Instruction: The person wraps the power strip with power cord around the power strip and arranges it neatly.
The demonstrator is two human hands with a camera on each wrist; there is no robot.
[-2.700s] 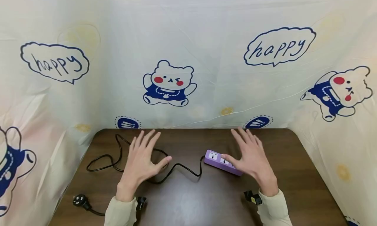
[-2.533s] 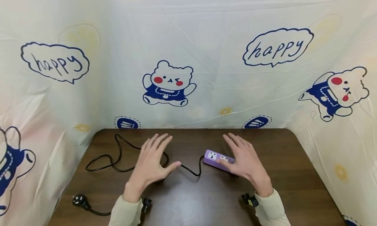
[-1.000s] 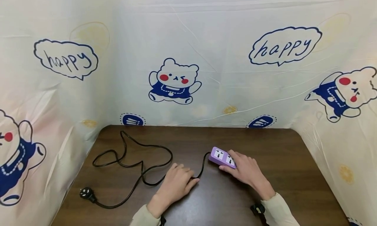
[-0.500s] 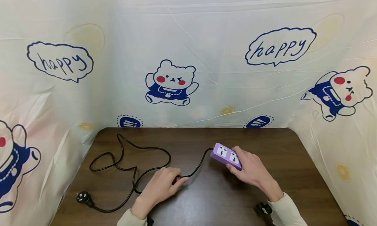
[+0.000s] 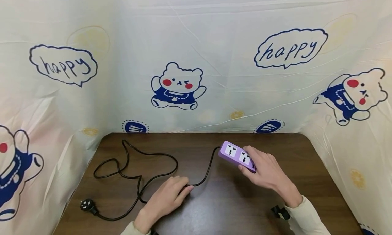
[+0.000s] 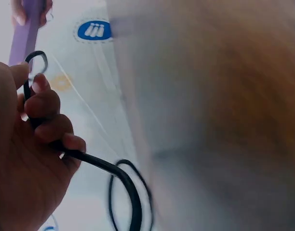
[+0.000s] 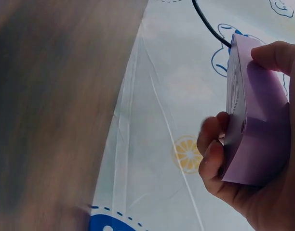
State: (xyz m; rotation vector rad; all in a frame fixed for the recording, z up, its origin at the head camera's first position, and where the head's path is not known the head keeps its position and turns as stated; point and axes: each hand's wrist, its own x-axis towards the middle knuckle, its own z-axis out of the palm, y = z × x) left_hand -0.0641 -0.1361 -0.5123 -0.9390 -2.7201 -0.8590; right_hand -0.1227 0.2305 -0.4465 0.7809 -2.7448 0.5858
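A purple power strip with white sockets is held above the table by my right hand, thumb on its near side and fingers round the far side. The right wrist view shows the strip's purple casing between thumb and curled fingers. From its left end runs a black cord. My left hand grips that cord low over the table; in the left wrist view its fingers curl round the cord. The black plug lies at the table's left, apart from both hands.
The rest of the cord lies in loose loops on the left half of the brown wooden table. A pale printed curtain stands close behind the table and along both sides.
Both hands came down from above the table; the left took hold of the cord and the right of the power strip. The strip has since been lifted, and the left hand drew back leftward with the cord.
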